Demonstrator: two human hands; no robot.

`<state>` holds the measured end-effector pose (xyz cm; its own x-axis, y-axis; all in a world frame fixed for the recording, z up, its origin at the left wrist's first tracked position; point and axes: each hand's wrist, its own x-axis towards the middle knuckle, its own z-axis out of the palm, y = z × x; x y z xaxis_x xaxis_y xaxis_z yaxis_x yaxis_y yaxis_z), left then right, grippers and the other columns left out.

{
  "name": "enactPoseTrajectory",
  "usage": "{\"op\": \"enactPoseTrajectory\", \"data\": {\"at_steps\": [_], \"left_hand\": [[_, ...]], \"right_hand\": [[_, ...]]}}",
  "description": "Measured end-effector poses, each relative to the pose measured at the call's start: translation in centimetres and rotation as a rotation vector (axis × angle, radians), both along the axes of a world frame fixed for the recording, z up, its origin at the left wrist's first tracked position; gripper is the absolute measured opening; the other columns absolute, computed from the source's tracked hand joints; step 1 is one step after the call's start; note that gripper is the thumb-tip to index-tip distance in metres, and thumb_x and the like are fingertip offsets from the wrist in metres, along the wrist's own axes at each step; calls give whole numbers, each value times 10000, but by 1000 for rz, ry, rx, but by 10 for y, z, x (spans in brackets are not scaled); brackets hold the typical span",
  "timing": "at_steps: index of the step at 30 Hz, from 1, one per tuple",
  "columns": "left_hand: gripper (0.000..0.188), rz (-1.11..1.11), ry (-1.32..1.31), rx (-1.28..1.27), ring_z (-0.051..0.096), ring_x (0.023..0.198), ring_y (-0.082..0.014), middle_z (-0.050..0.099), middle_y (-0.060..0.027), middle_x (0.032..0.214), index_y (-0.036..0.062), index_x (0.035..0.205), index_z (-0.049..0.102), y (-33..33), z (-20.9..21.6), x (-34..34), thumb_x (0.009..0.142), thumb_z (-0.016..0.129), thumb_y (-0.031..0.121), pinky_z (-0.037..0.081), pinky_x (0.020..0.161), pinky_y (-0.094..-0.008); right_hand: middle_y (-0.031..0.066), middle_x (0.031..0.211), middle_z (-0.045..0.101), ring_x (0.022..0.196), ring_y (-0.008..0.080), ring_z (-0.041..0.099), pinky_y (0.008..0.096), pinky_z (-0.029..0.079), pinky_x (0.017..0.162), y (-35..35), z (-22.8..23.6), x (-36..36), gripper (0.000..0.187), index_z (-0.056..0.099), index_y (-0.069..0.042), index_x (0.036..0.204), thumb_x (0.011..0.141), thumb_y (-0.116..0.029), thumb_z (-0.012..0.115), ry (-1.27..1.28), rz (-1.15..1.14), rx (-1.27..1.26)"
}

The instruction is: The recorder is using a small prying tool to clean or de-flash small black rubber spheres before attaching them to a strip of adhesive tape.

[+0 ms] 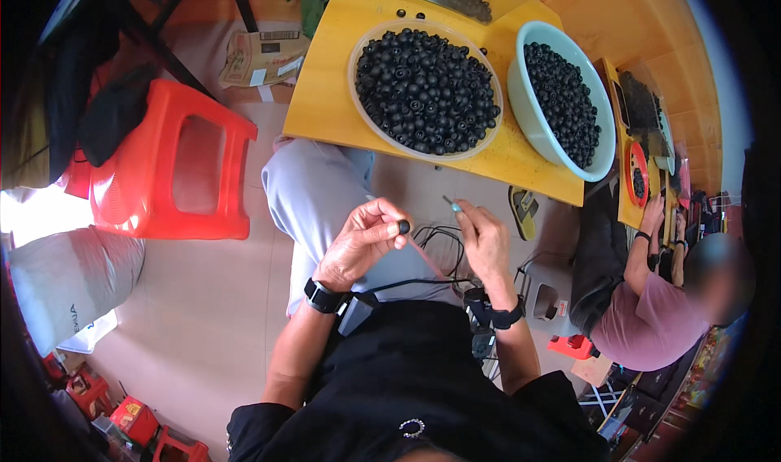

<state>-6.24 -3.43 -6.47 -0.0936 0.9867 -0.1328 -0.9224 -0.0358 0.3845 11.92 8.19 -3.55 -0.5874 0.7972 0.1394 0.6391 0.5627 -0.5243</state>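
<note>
My left hand (362,242) pinches a small black bead (403,227) between thumb and fingertips above my lap. My right hand (486,241) holds a thin needle-like tool (450,204) pointing up and left, a short gap from the bead. Thin black cords (439,238) loop between the two hands. Both wrists wear black bands. Ahead on the yellow table (325,96), a wide clear bowl (360,41) is heaped with black beads (427,88), and a pale green bowl (521,104) to its right holds more.
A red plastic stool (171,169) stands to the left, with a grey sack (65,283) nearer. A person in a pink shirt (651,315) sits at the right by another yellow table. A sandal (525,210) lies under the table.
</note>
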Motion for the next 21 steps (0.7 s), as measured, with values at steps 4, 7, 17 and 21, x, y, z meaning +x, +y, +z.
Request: {"op": "enactPoseTrajectory", "data": {"at_steps": [4, 7, 17, 21], "left_hand": [[124, -3, -37, 36, 527, 714, -130, 567, -74, 862, 48, 933, 594, 4, -5, -1, 830, 655, 77, 416, 707, -232], [132, 7, -46, 18, 529, 734, -131, 569, -85, 877, 49, 946, 590, 1, -4, -1, 833, 653, 79, 420, 713, -235], [171, -51, -48, 25, 596, 795, -114, 623, -49, 919, 38, 974, 567, 4, -3, -2, 828, 656, 32, 494, 708, -241], [212, -51, 1, 30, 597, 801, -111, 619, -33, 911, 50, 997, 544, 4, -2, -1, 821, 657, 16, 497, 691, -246]], "right_hand": [[121, 700, 582, 586, 305, 574, 365, 440, 526, -11, 16, -13, 178, 656, -78, 1012, 851, -135, 604, 57, 48, -121], [115, 694, 572, 562, 280, 564, 339, 434, 510, -18, 29, -22, 184, 651, -75, 1021, 848, -124, 609, 160, 105, -154], [64, 702, 568, 534, 129, 535, 258, 426, 492, -31, 61, -41, 300, 645, -26, 1036, 751, -63, 731, 283, 203, -284], [54, 727, 567, 583, 125, 558, 258, 441, 517, -31, 51, -49, 255, 648, -18, 1001, 761, -51, 728, 358, 306, -403]]}}
